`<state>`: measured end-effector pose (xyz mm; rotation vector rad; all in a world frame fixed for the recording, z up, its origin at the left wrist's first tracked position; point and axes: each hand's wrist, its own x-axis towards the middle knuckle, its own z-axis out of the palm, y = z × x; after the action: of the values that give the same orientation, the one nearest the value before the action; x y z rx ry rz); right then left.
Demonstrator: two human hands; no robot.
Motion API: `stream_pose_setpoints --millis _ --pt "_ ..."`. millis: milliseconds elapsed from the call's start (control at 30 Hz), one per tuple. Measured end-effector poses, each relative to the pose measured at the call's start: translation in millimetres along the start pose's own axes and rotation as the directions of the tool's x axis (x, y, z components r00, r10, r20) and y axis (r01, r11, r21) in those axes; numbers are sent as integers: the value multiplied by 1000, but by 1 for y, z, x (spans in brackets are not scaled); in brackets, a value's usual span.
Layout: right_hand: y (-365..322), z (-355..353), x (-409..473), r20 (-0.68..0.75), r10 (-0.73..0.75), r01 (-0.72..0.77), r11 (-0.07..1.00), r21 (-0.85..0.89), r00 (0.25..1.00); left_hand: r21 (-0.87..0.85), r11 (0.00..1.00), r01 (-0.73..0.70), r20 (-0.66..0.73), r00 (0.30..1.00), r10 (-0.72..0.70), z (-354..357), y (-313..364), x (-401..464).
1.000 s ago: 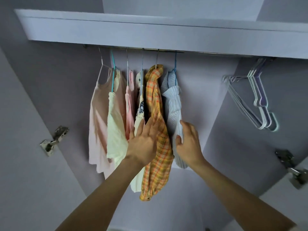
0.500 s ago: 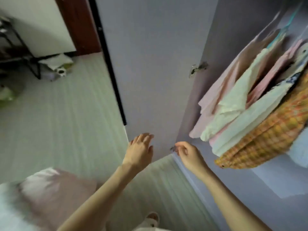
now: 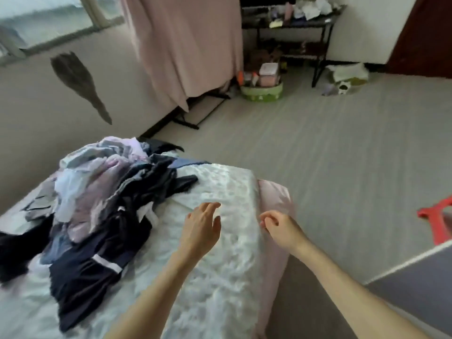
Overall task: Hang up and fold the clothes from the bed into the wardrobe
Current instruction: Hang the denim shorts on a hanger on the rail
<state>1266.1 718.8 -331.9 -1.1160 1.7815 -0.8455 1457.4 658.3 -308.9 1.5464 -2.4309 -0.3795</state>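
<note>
Clothes [image 3: 97, 201] lie heaped on the bed [image 3: 220, 277], just left of my left hand [image 3: 199, 231]. I see both hands empty: left fingers spread loose over the sheet, right hand [image 3: 278, 226] loosely curled beside the bed's edge. I judge plenty left: the whole pile awaits; wardrobe out of view.

- The white quilted bed cover [image 3: 227, 260] looked like soft cloth with a faint sheen and a puckered texture.
- The heap of dark and pale clothes [image 3: 97, 204] was limp, crumpled, matt fabric.
- The pink curtain [image 3: 186, 45] hung as smooth, matt cloth.
- The pale striped floor [image 3: 330, 155] appeared smooth and matt.
- The red stool [image 3: 437, 216] looked like glossy plastic.
- The black shelf rack [image 3: 320, 45] seemed thin dark metal.
- Both hands were bare.
</note>
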Motion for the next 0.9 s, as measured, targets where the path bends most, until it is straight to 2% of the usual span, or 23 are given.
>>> stream_pose_setpoints --millis 133,300,433,567,700,733,800,867,900 --pt "-46 72 56 169 -32 39 999 -37 985 9 976 216 -22 976 -216 -23 -99 19" --pt "-95 168 135 318 -46 92 987 -131 947 -92 859 504 -8 862 -507 -33 -245 63" --pt "-103 233 188 379 4 61 986 -158 925 -85 783 616 35 787 -615 -2 -344 94" --pt "-95 263 216 392 34 35 986 -166 919 -17 751 660 -13 751 -661 15 -398 125" --pt "-81 281 245 383 56 13 984 -176 922 55 615 787 38 613 -789 26 -450 165" --pt "-80 283 250 377 64 6 983 -181 924 36 599 800 41 597 -801 28 -456 171" --pt "-78 283 259 347 70 3 979 -203 935 -156 604 782 -28 608 -794 30 -451 177" --pt "-82 284 268 317 30 43 974 -221 948 -409 649 642 -124 666 -736 28 -422 169" --pt "-88 286 272 318 -26 98 972 -212 948 -496 695 521 -179 722 -668 26 -402 161"
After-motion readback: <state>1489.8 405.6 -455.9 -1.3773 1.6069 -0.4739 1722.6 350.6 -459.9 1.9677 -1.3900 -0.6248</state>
